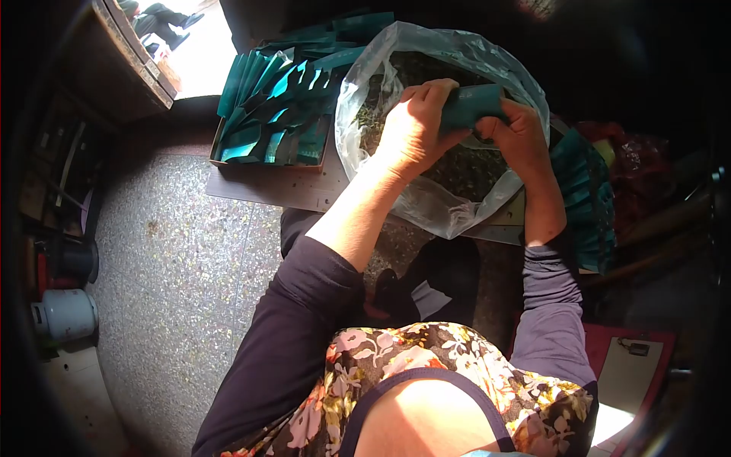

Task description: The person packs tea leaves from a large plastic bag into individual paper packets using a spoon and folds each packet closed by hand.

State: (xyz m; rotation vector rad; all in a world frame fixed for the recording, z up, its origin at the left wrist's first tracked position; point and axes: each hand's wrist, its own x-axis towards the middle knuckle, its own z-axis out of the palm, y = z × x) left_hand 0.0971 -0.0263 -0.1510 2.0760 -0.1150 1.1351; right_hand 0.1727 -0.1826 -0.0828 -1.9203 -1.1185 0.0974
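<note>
A teal packet [474, 105] is held between my two hands above a clear plastic bag [449, 217]. My left hand [419, 126] grips the packet's left end, fingers over its top and thumb below. At the other end, my right hand [518, 137] has its fingers curled around the packet. Inside the wide-mouthed bag lie dark, dried-looking green leaf bits [464, 167]. Left of the bag, a cardboard box [311, 165] is packed with several upright teal packets [266, 99]. More teal packets [582, 190] are bunched to the right of the bag.
The bag and box rest on a low board [266, 186]. Red plastic wrapping [640, 156] lies at the right. A clipboard [628, 373] is at the lower right, and a white-grey canister [67, 314] stands by the left wall. Another person's legs [160, 23] show through the bright doorway.
</note>
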